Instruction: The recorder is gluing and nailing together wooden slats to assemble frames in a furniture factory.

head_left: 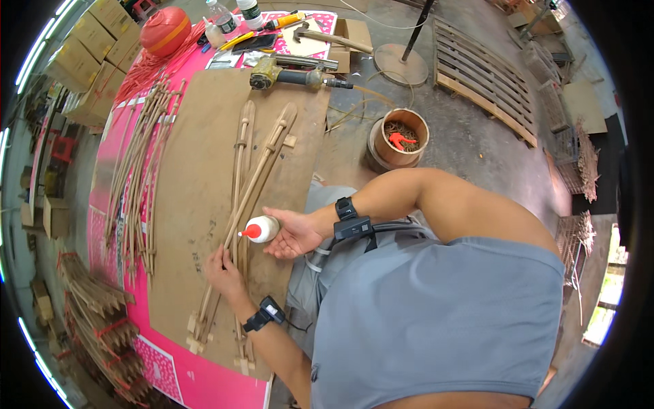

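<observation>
In my right hand (294, 234), palm turned up, lies a white squeeze bottle (271, 228) with a red nozzle cap (251, 232). Its nozzle points left, toward a long thin wooden rod (253, 183). My left hand (223, 274) pinches that rod near its middle, the fingertips partly hidden. The rod lies along a slim wooden strip (286, 126) with a rounded far end. Just left of it a second strip with a rod (244, 136) rests on the brown board (194, 170). Small wooden blocks (196, 341) sit at the near ends.
Bundled thin rods (146, 170) lie along the pink table's left side. A yellow-green nail gun (286, 76), a hammer (334, 37) and bottles (221, 17) occupy the far end. A wooden bucket (400, 160) stands at right, beyond my right arm; a pallet (484, 75) lies farther off.
</observation>
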Available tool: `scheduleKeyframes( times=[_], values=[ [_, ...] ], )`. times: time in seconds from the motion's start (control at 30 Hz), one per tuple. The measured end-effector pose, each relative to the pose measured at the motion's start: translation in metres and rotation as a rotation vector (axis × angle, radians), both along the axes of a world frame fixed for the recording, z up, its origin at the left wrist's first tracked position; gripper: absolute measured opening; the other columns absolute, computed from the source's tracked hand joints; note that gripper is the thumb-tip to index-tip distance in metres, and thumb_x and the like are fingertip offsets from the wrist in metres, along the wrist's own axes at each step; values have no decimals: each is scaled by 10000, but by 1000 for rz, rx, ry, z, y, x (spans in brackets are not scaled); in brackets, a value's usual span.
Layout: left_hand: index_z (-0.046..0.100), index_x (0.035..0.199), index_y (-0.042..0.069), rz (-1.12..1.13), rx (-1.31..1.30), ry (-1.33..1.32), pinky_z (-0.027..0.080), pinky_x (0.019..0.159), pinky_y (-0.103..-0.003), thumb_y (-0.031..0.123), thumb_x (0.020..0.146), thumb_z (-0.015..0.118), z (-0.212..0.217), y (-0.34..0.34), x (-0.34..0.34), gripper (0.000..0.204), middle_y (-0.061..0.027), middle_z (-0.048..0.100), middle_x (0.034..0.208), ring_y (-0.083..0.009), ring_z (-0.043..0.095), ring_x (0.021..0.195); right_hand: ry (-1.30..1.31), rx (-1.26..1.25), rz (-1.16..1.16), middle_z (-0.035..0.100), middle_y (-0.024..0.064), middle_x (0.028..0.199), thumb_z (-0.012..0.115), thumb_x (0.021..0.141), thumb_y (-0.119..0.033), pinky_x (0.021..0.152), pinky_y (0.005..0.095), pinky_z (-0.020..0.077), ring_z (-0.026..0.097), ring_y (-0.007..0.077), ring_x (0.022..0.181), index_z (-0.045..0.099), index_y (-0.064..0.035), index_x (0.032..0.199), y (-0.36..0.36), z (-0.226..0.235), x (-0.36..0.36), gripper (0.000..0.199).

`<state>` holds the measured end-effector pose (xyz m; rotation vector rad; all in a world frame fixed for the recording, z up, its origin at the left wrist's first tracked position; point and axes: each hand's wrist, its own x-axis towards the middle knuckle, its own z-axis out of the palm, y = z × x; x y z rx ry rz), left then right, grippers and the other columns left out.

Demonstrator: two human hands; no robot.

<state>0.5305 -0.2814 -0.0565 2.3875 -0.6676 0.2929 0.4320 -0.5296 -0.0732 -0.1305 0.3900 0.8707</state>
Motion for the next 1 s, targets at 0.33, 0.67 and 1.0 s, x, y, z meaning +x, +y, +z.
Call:
scheduleKeyframes(
  times=[0.33, 0.67, 1.0],
  values=[
    [772, 1089, 48, 9, -26, 6, 495, 878, -426, 104, 941, 704, 0, -3, -1, 172, -124, 698, 989, -322, 625, 953, 28, -283, -245, 729, 103, 927, 564, 1007, -531, 601, 289, 572, 719, 218, 796, 648, -49, 1119, -12, 52, 1, 502],
    [761, 1114, 59, 5, 8, -5, 500, 889, -415, 112, 956, 704, 11, -4, -6, 176, -124, 699, 1034, -325, 623, 996, -635, -1335, -981, 717, 68, 1155, 863, 856, -194, 911, 320, 574, 689, 153, 1047, 596, -30, 1280, -166, 92, -6, 527],
    [755, 1130, 33, 23, -29, 49, 501, 900, -403, 74, 950, 693, 9, -1, -6, 195, -147, 703, 1048, -326, 636, 989, -683, -1810, -926, 724, 65, 1172, 944, 759, -268, 968, 330, 546, 685, 149, 1086, 593, -41, 1301, -168, 85, -21, 685]
  ],
)
